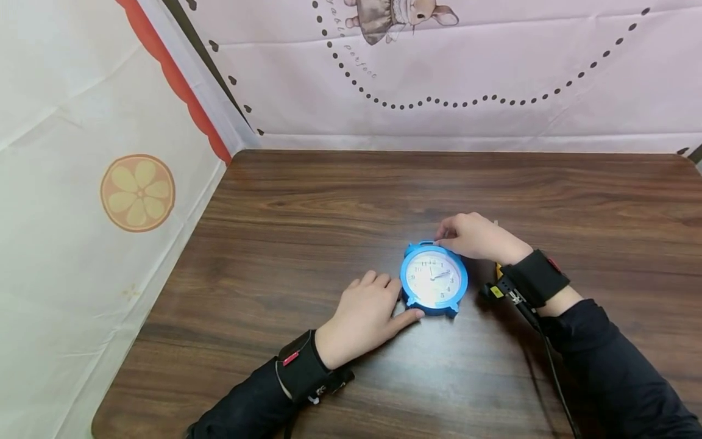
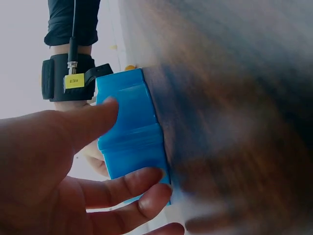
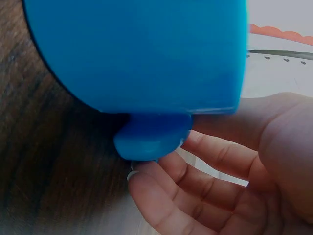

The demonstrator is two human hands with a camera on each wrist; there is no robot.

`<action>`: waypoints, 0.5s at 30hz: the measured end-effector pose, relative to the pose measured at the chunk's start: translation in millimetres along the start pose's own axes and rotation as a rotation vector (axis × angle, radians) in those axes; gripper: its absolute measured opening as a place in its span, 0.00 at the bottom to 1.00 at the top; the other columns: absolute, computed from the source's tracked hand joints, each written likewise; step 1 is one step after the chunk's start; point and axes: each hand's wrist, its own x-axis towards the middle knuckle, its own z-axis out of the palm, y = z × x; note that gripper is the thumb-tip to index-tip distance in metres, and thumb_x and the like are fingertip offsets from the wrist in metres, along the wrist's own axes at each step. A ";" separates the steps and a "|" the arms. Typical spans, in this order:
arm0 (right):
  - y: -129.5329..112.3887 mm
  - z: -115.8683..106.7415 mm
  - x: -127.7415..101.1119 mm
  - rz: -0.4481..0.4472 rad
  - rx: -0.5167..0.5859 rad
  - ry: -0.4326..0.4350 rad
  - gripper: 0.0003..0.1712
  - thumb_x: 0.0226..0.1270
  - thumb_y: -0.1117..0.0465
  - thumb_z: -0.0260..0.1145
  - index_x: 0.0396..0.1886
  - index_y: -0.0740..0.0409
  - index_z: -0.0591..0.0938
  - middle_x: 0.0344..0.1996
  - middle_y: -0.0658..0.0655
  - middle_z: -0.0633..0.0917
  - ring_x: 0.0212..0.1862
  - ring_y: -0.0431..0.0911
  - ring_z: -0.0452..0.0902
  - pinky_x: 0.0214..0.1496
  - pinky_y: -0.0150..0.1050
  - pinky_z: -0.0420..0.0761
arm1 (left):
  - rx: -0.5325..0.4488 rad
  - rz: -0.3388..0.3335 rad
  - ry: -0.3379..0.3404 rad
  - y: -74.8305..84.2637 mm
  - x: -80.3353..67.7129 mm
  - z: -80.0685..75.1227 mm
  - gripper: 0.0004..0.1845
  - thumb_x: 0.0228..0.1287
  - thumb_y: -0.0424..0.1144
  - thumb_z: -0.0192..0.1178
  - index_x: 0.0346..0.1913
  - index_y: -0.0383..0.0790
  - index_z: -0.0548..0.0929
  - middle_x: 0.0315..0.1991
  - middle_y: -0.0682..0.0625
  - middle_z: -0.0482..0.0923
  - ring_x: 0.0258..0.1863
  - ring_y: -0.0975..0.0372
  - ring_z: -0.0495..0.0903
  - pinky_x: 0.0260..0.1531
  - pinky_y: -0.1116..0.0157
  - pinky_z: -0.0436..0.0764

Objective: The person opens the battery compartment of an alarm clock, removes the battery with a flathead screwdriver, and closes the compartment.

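Note:
A blue twin-bell style alarm clock [image 1: 433, 277] with a white dial lies face up between both hands. My left hand [image 1: 366, 314] holds its lower left part, thumb along the bottom rim and forefinger at the side. In the left wrist view the thumb and fingertips lie against the blue casing [image 2: 129, 110]. My right hand [image 1: 477, 236] is at the top of the clock, thumb and curled fingers at the rim by the handle. In the right wrist view its fingers [image 3: 161, 200] close around a rounded blue knob [image 3: 154, 139], and the casing hides part of the thumb.
A brown wood-grain table [image 1: 307, 207] carries the clock. Behind it hangs a pale printed cloth [image 1: 466, 67], and another cloth [image 1: 66, 244] with an orange-slice print hangs at the left. Both wrists wear black straps with cameras; a cable [image 1: 559, 384] trails from the right one.

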 end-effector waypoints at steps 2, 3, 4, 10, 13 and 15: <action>0.1 -0.3 0.1 -0.007 0.000 0.004 0.08 0.72 0.66 0.64 0.45 0.62 0.86 0.37 0.59 0.87 0.33 0.47 0.79 0.40 0.45 0.79 | 0.002 -0.002 0.017 -0.2 0.5 0.3 0.24 0.70 0.66 0.55 0.38 0.48 0.80 0.35 0.53 0.77 0.34 0.60 0.70 0.32 0.62 0.72; 0.1 -0.4 0.3 -0.007 -0.002 0.005 0.08 0.71 0.66 0.64 0.44 0.62 0.86 0.37 0.59 0.87 0.34 0.47 0.79 0.40 0.45 0.80 | 0.001 -0.004 0.020 -0.3 0.7 0.3 0.22 0.70 0.65 0.56 0.36 0.49 0.78 0.34 0.54 0.76 0.34 0.61 0.70 0.32 0.63 0.72; 0.3 -0.4 0.6 -0.005 -0.004 0.005 0.07 0.71 0.66 0.64 0.44 0.62 0.86 0.37 0.59 0.87 0.34 0.47 0.79 0.41 0.45 0.80 | 0.001 -0.005 0.023 -0.5 0.8 0.4 0.22 0.70 0.65 0.56 0.35 0.49 0.77 0.33 0.54 0.75 0.34 0.61 0.70 0.32 0.63 0.71; -1.1 -1.0 -1.5 0.019 -0.005 -0.005 0.08 0.73 0.65 0.62 0.44 0.62 0.86 0.36 0.58 0.87 0.32 0.46 0.77 0.38 0.43 0.78 | -0.002 -0.005 0.032 -2.8 0.6 -0.6 0.21 0.71 0.63 0.57 0.36 0.48 0.78 0.32 0.55 0.74 0.35 0.60 0.72 0.33 0.61 0.74; -1.1 -1.2 -4.0 0.026 -0.010 -0.014 0.09 0.74 0.63 0.62 0.44 0.63 0.85 0.32 0.56 0.85 0.29 0.46 0.75 0.35 0.42 0.75 | -0.015 -0.002 0.040 -5.2 0.2 -2.7 0.20 0.70 0.62 0.59 0.39 0.47 0.80 0.32 0.54 0.75 0.35 0.59 0.74 0.33 0.61 0.75; -1.3 -1.0 -5.9 0.032 -0.013 -0.024 0.10 0.75 0.61 0.62 0.45 0.63 0.84 0.30 0.54 0.84 0.28 0.45 0.74 0.33 0.41 0.74 | -0.024 -0.002 0.050 -7.6 -0.1 -4.4 0.20 0.70 0.61 0.60 0.42 0.46 0.82 0.33 0.53 0.76 0.35 0.59 0.74 0.33 0.61 0.76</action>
